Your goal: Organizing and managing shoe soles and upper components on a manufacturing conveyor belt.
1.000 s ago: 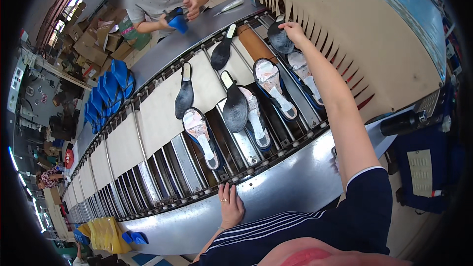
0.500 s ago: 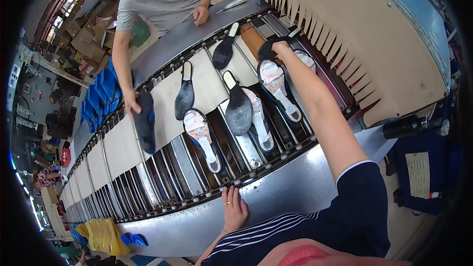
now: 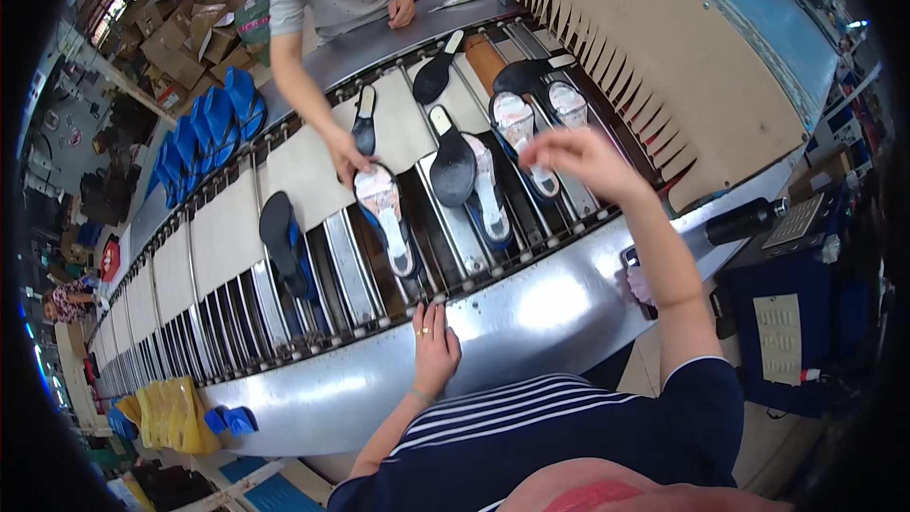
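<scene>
My right hand (image 3: pixel 580 163) hovers above a shoe with a white and pink lining (image 3: pixel 515 123), its fingers apart and nothing visible in them. A flat black sole with a pale heel end (image 3: pixel 527 74) lies past it, beside another lined shoe (image 3: pixel 567 102). My left hand (image 3: pixel 436 346) rests open on the near metal edge (image 3: pixel 531 308), fingertips against the conveyor's rim. Ahead of it lie a lined shoe (image 3: pixel 384 213) and, further right, a black sole (image 3: pixel 453 171) overlapping another lined shoe (image 3: pixel 489 194).
A co-worker's hand (image 3: pixel 349 159) reaches from the far side toward the lined shoe and a black sole (image 3: pixel 364 123). A dark blue-edged shoe (image 3: pixel 282 242) lies left on the rollers. At right hangs a slit tan curtain (image 3: pixel 654 66); a black bottle (image 3: pixel 744 223) lies nearby. Blue shoe forms (image 3: pixel 204 133) stand far left.
My right hand has left the black sole at the far right and come nearer. The co-worker has put the dark shoe down on the rollers and moved that hand rightward.
</scene>
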### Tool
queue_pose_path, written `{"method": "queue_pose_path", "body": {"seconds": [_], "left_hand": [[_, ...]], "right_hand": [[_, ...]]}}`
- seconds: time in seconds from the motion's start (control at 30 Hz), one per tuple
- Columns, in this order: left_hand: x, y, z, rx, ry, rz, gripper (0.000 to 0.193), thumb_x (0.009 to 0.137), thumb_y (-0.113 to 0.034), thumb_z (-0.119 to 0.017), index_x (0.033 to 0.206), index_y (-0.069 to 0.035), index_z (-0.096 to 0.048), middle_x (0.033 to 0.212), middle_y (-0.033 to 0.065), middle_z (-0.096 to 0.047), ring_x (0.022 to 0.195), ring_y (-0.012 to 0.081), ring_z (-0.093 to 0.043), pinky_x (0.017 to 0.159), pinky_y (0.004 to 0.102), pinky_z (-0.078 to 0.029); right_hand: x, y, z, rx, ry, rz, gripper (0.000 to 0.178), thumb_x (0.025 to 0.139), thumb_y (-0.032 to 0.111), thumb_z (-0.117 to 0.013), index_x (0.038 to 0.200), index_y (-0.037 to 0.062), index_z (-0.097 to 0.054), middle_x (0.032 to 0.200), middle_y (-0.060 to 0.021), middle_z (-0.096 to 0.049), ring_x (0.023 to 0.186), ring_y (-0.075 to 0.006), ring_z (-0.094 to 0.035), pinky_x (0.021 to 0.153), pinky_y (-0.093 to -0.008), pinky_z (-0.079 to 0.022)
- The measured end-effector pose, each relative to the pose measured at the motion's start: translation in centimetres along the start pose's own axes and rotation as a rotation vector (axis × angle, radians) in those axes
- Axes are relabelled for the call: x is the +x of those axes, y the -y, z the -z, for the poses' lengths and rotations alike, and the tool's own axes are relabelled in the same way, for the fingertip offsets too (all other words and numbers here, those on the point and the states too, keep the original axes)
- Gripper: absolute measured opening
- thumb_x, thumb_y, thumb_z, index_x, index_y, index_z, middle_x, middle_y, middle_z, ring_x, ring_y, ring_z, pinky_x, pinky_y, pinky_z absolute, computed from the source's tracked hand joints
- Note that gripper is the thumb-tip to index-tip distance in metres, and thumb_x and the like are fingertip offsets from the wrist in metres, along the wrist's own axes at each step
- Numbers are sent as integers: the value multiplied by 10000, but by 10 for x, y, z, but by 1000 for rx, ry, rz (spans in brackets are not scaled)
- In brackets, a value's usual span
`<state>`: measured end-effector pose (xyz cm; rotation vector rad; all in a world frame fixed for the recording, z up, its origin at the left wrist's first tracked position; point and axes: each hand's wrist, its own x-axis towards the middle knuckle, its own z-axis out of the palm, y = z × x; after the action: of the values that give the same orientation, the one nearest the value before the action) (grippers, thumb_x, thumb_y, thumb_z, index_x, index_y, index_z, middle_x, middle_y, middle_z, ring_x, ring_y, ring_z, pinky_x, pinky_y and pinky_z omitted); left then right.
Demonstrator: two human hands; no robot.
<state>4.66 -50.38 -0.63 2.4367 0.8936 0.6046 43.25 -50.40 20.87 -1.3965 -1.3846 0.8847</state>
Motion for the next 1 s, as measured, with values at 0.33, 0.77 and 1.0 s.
{"method": "queue_pose_path", "body": {"seconds": [0.33, 0.77, 1.0], "left_hand": [[-14, 12, -11, -139, -176, -46, 369, 934, -62, -590, 1281, 59, -551, 1351, 239, -523, 1341, 450, -423, 1117, 496, -374], [-36, 16, -15, -432, -326, -26, 69, 917, -18, -637, 861, 20, -623, 1106, 153, -690, 1182, 348, -629, 926, 372, -522], [-80, 14, 26, -240, -359, -14, 218, 892, -29, -662, 1106, 6, -648, 1176, 210, -658, 1130, 376, -625, 970, 431, -495]], "right_hand": [[-162, -162, -221, -249, -59, -296, 167, 913, 220, -623, 844, 80, -681, 757, -60, -668, 665, -211, -649, 602, -361, -491], [-174, -153, -254, -595, -522, 73, 227, 929, 193, -647, 750, 65, -593, 664, -86, -556, 562, -279, -554, 531, -389, -417], [-182, -150, -251, -447, -626, 54, 75, 867, 80, -656, 927, 98, -700, 779, -74, -650, 589, -213, -618, 549, -334, -471]]}}
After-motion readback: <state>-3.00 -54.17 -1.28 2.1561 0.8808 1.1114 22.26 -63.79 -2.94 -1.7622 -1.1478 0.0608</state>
